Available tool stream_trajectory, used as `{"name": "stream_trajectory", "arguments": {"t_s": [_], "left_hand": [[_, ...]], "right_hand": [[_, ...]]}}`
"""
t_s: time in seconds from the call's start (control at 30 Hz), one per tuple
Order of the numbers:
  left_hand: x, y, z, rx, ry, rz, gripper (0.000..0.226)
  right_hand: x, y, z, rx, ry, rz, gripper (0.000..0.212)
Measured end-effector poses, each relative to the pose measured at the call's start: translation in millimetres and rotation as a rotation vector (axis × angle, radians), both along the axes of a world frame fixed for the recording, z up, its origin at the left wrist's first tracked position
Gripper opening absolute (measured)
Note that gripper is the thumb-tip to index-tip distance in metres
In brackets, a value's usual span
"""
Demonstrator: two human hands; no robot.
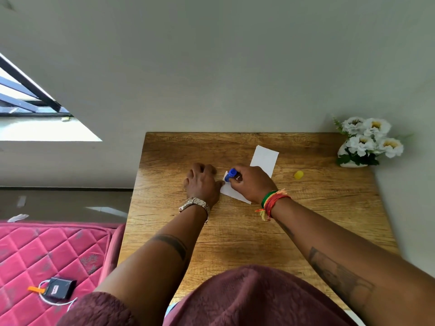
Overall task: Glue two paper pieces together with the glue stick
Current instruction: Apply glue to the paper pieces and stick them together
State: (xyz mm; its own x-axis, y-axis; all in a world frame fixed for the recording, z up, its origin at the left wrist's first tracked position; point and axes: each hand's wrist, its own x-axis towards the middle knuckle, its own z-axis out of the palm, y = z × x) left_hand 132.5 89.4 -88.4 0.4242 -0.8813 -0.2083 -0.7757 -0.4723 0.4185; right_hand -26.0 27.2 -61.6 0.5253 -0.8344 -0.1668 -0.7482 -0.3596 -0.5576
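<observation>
A white paper piece (229, 192) lies on the wooden table (306, 220), mostly covered by my hands. My left hand (202, 182) rests flat on its left edge, fingers spread on the table. My right hand (250, 183) grips a blue glue stick (230, 175), tilted with its lower end on the paper. A second white paper piece (264, 160) lies just behind my right hand. The yellow cap (298, 175) sits alone to the right.
A white vase of white flowers (367, 142) stands at the table's back right corner, against the wall. A pink quilted mattress (47, 255) with a small black box (58, 288) lies left of the table.
</observation>
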Motion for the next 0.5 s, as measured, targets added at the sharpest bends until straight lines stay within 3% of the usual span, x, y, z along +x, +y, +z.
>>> {"name": "stream_trajectory", "arguments": {"t_s": [0.5], "left_hand": [[-8, -4, 10, 0.059, -0.008, 0.006, 0.041]], "right_hand": [[-39, 8, 3, -0.085, 0.147, 0.048, 0.028]]}}
